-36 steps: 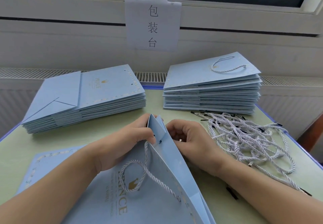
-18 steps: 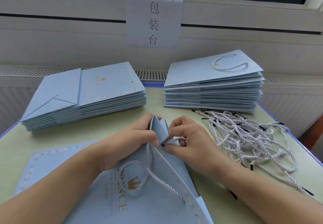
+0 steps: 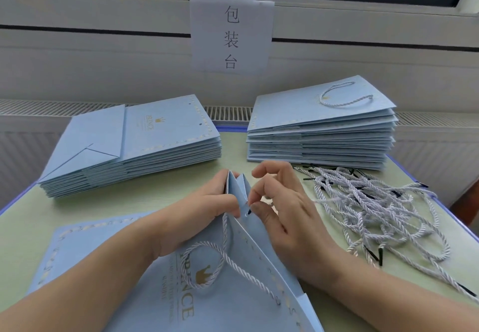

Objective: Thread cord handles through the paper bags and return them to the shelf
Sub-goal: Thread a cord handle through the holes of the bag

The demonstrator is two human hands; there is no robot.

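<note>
A light blue paper bag [image 3: 233,303] with gold "PRINCE" lettering lies partly opened in front of me. A white twisted cord handle [image 3: 207,261] loops across its near face. My left hand [image 3: 204,212] grips the bag's top edge by the gusset. My right hand [image 3: 280,202] pinches the black tip of a cord [image 3: 249,211] at a punched hole in the far panel. A tangle of loose white cords [image 3: 375,210] lies to the right.
Bags without handles form a stack [image 3: 134,142] at back left. Another stack [image 3: 321,127], at back right, has a corded bag on top. A further flat bag [image 3: 85,243] lies under my left forearm. The green table [image 3: 103,207] ends at a radiator wall bearing a paper sign [image 3: 230,33].
My right hand has come out from behind the bag's panel and now pinches the black cord tip at the hole. My left hand has kept its grip on the top edge.
</note>
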